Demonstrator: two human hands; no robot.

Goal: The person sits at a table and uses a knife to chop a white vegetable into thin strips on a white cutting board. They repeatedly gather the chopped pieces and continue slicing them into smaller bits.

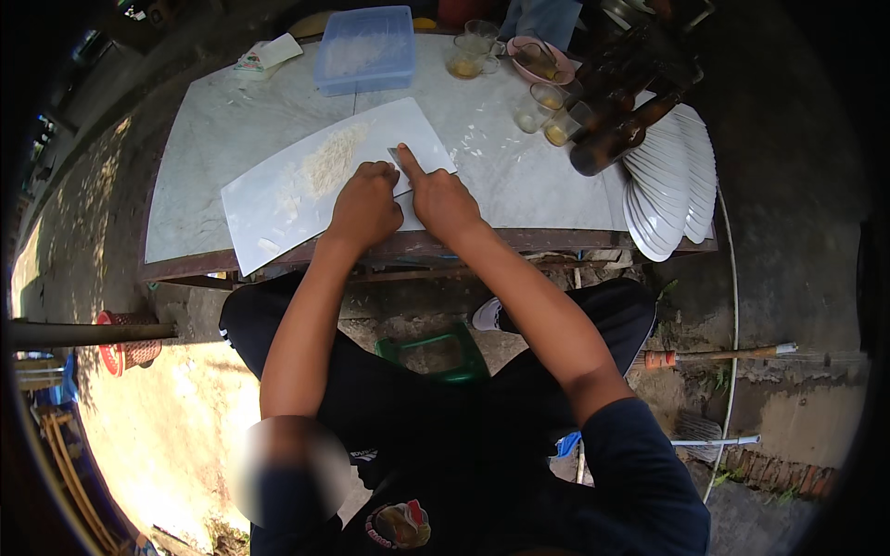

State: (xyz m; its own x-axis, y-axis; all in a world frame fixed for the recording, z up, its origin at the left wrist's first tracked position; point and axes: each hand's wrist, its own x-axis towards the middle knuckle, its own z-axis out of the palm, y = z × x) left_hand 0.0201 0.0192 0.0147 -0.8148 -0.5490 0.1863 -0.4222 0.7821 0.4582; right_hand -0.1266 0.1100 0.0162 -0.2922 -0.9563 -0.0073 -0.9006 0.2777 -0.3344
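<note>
A white board (245,208) lies aslant on the table, its near left corner over the front edge. A heap of pale, thin shreds (334,158) is on it, with a small flat piece (268,245) near that corner. My left hand (367,207) is curled into a fist at the board's near side; whatever its fingers may press or hold is hidden. Right beside it, my right hand (445,198) is closed around a knife, index finger stretched along the blade (394,156). The handle is covered by my palm.
Behind the board stands a translucent blue plastic container (365,80) with shreds inside. Glass mugs (464,66), a pink bowl (514,47) and brown bottles (598,153) occupy the back right. White plates (657,215) overlap at the right end. A green stool (473,358) is below.
</note>
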